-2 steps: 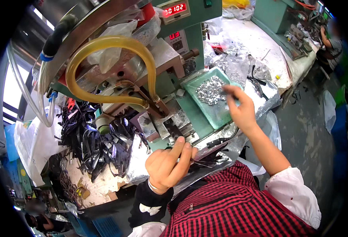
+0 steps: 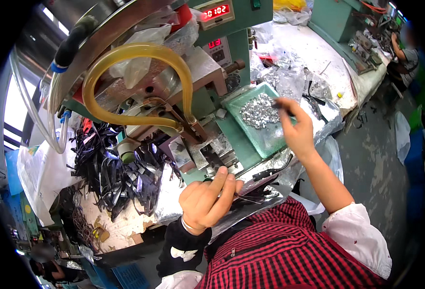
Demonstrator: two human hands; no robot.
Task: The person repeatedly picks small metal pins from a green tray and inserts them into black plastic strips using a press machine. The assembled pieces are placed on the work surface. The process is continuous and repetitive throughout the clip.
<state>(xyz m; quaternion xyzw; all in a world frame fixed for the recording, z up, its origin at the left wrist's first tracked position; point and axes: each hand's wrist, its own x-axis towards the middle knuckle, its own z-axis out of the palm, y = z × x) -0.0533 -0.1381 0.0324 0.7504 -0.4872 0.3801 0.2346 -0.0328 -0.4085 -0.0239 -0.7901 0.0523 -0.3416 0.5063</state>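
Note:
My right hand (image 2: 297, 130) reaches over a green tray (image 2: 270, 139) that holds a heap of small shiny metal pieces (image 2: 259, 114); its fingers pinch a thin dark tool at the heap's right edge. My left hand (image 2: 206, 202) rests at the front of the green press machine (image 2: 207, 91), fingers curled, with forefinger and middle finger stretched toward the machine's small metal fixture (image 2: 212, 151). Whether it holds anything I cannot tell. A black clamp-like tool (image 2: 270, 172) lies just right of that hand.
A yellowish hose (image 2: 126, 58) loops over the machine. A pile of black strips (image 2: 111, 168) lies to the left. Clear plastic bags (image 2: 289, 79) cover the white bench behind the tray. Another person (image 2: 405, 53) works at the far right; a further person (image 2: 48, 269) sits lower left.

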